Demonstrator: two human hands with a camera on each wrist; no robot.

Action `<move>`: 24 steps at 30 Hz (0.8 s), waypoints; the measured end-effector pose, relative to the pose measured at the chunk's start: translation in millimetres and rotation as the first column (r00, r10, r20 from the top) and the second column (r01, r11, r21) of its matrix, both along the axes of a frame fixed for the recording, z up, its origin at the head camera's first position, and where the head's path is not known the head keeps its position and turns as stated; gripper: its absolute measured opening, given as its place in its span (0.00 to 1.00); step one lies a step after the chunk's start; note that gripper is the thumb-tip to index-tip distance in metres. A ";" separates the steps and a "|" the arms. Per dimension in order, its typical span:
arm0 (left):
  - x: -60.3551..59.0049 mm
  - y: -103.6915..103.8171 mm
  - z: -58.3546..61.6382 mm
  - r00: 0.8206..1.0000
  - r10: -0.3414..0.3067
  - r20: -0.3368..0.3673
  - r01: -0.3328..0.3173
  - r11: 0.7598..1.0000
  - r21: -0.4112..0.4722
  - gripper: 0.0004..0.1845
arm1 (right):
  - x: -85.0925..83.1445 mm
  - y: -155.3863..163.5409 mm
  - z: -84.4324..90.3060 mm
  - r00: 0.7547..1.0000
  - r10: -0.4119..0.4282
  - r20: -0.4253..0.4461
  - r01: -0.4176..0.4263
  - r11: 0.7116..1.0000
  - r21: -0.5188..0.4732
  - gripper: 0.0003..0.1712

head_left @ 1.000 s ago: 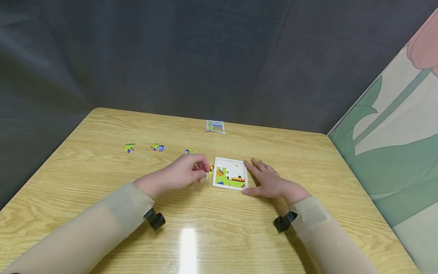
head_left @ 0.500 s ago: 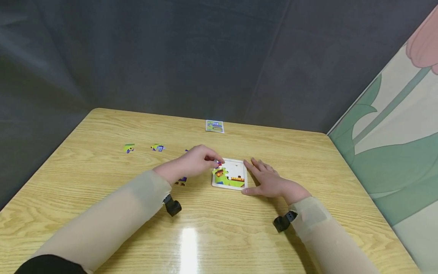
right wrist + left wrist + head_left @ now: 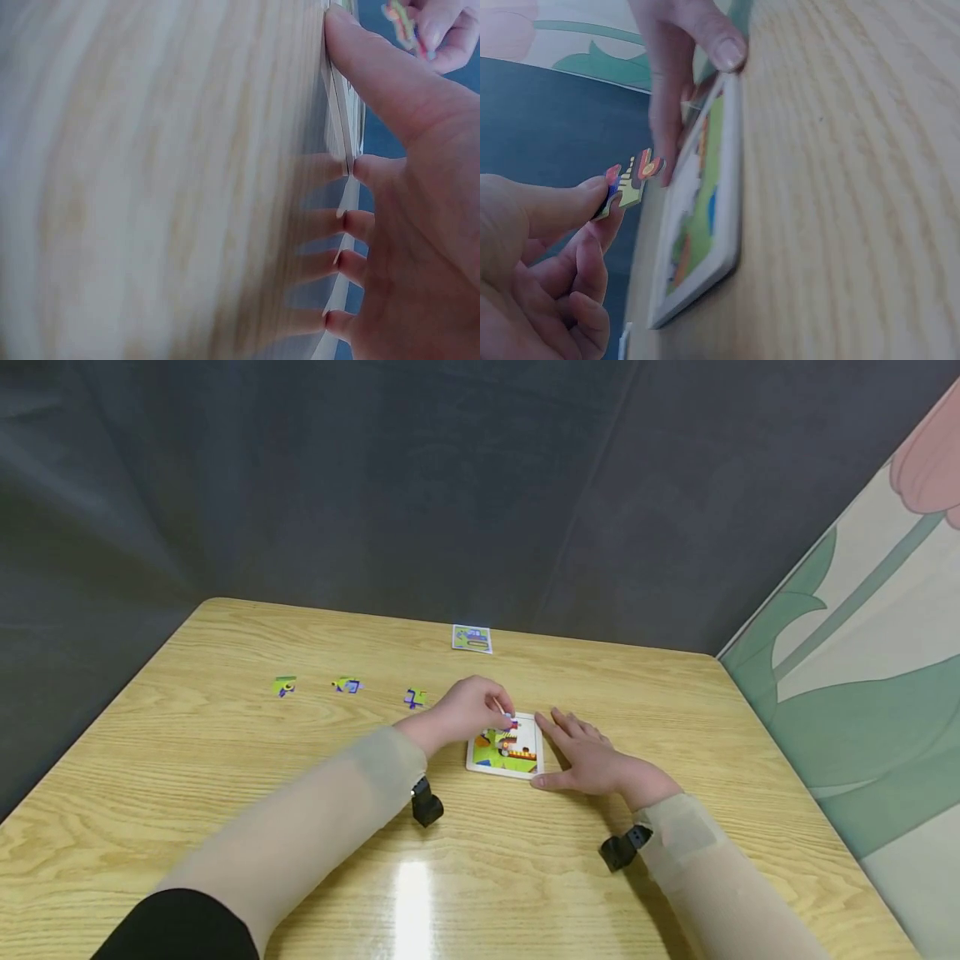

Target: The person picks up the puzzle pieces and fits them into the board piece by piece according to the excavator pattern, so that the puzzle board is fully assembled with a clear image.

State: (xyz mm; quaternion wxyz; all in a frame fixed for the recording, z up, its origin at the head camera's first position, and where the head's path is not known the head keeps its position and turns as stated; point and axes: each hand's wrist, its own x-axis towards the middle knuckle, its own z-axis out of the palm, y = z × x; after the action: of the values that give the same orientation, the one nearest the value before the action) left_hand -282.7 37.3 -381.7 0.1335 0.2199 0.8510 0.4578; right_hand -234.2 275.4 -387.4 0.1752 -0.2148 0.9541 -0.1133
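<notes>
Left grip (image 3: pixel 463 710) pinches with thumb (image 3: pixel 562 204) and, seemingly, forefinger (image 3: pixel 612 227); right grip (image 3: pixel 591 760) rests splayed.

Pale beige on the left sleeve (image 3: pixel 307 835), matched by the right sleeve (image 3: pixel 727 893), a greyish band (image 3: pixel 388 768) at each cuff, a stubby black camera (image 3: pixel 427 807) per wrist, and black cloth (image 3: pixel 183 922) higher up the left arm!

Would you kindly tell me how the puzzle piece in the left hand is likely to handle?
The puzzle piece is probably stiff: pinched at one end by the left hand, it juts out without visible sagging. It looks light, being thin and smaller than the hand. Being flat, it should slide rather than roll if pushed.
</notes>
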 end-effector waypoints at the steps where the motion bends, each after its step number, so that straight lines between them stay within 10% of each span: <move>1: -0.9 1.8 -2.2 1.000 0.005 0.001 -0.005 1.000 -0.005 0.02 | 0.0 0.1 -0.1 1.000 0.001 0.000 -0.001 1.000 -0.003 0.59; 24: -4.2 8.5 -16.0 0.999 -0.034 0.036 0.037 0.996 -0.086 0.08 | 0.3 0.9 -1.2 1.000 -0.008 0.006 0.008 1.000 -0.010 0.59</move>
State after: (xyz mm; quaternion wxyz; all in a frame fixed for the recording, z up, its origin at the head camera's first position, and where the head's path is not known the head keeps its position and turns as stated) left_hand -286.9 45.8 -397.6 0.1659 0.2209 0.8635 0.4219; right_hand -233.9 276.3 -388.6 0.1766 -0.2118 0.9538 -0.1195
